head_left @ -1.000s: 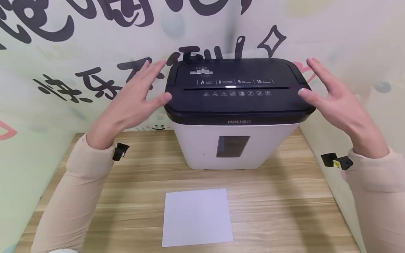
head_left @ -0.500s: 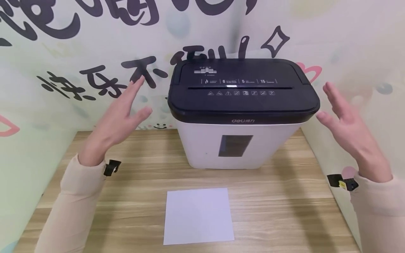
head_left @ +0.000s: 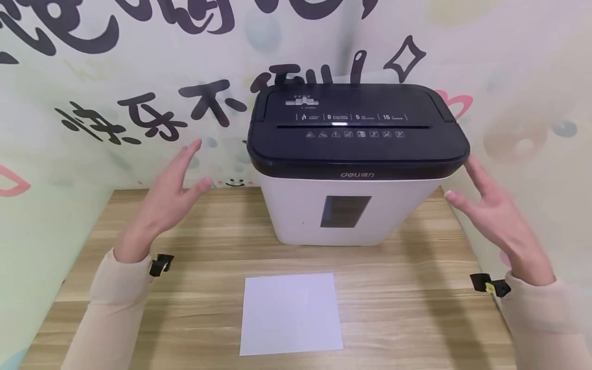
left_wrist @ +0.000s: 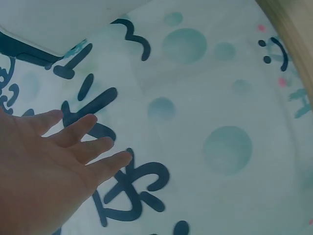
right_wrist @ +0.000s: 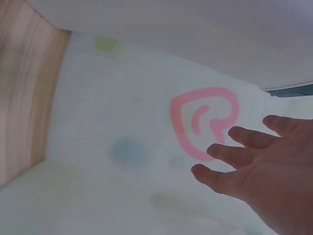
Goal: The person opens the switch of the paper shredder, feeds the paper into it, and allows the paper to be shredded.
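Observation:
A paper shredder (head_left: 296,210) with a white bin and a black top (head_left: 351,149) stands upright at the back of the wooden table. Left of it, my left hand (head_left: 162,198) hovers in the air with straight, spread fingers and holds nothing. My right hand (head_left: 501,221) is at the shredder's right side, its fingertips right by the black top's front right corner in the head view. Its fingers are extended too, with nothing in them. Both wrist views show an outstretched palm, the left hand (left_wrist: 58,161) and the right hand (right_wrist: 264,161).
A white sheet of paper (head_left: 291,314) lies flat on the table (head_left: 199,308) in front of the shredder. Printed walls (head_left: 222,46) enclose the table at the back and on both sides. The shredder's top has a long narrow slot (head_left: 353,126).
Both hands have drawn away from the shredder's top and lowered, the left moving outward to the left. The right went outward, then came back in a little. Shredder and paper stay put.

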`<action>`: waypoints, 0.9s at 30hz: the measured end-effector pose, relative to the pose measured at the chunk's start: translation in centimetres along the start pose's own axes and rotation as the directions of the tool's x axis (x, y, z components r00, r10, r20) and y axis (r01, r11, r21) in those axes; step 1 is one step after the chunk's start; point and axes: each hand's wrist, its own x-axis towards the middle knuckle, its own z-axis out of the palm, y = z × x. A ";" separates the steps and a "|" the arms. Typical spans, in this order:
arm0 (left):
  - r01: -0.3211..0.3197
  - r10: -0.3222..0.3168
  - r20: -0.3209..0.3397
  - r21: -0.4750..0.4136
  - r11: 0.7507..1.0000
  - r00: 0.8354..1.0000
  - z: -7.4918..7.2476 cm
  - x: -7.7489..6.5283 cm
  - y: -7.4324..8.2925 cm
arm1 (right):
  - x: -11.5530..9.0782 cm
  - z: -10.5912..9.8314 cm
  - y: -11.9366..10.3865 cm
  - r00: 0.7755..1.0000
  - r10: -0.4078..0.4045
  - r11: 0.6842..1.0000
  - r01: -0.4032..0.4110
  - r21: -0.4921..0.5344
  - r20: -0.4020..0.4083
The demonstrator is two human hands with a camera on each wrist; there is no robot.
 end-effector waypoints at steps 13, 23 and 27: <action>0.108 -0.105 0.069 -0.046 0.993 0.992 3.1 -3.8 -3.3 | -2.5 5.1 4.4 0.995 0.053 0.997 -0.048 -0.058 0.083; 0.126 -0.126 0.075 0.014 0.992 0.989 5.7 -6.8 -5.5 | -4.3 9.6 6.0 0.993 0.004 0.999 0.003 -0.053 0.118; 0.140 -0.143 0.098 0.033 0.990 0.985 6.2 -7.3 -5.5 | -4.5 10.3 6.0 0.993 -0.016 0.999 0.021 -0.045 0.116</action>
